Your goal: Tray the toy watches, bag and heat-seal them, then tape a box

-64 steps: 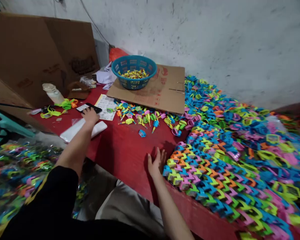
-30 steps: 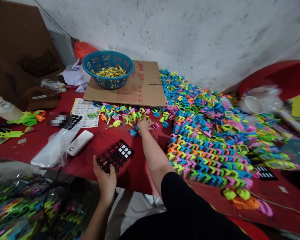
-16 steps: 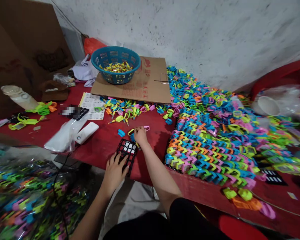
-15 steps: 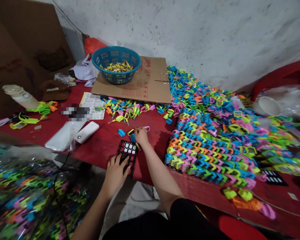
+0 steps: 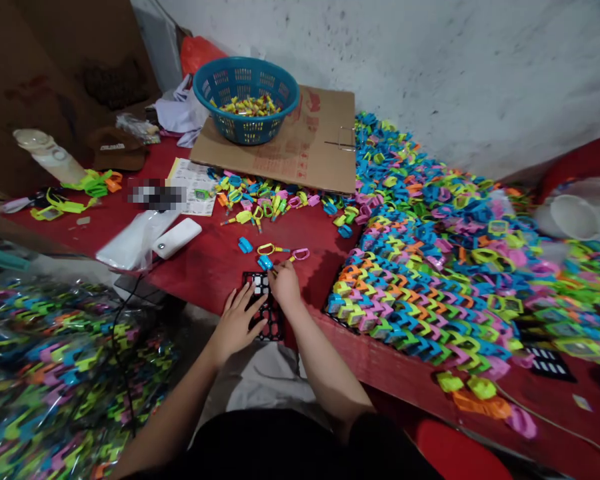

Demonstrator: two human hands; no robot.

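A black grid tray with white squares in its upper cells lies at the table's front edge. My left hand rests on the tray's left side, fingers spread. At the tray's upper right corner, my right hand has its fingers pinched together; what they hold is too small to make out. Just beyond its fingertips lie a blue piece, a yellow watch-shaped band and a pink band. Another blue piece sits farther left.
Rows of colourful toy watches and a loose heap cover the right side. A teal basket of small yellow pieces stands on cardboard at the back. A white device, plastic bags and a bottle are at left.
My right hand has drawn back from the bands toward the tray's upper right corner, uncovering the yellow and pink bands. My left hand stays spread on the tray. The camera view has shifted.
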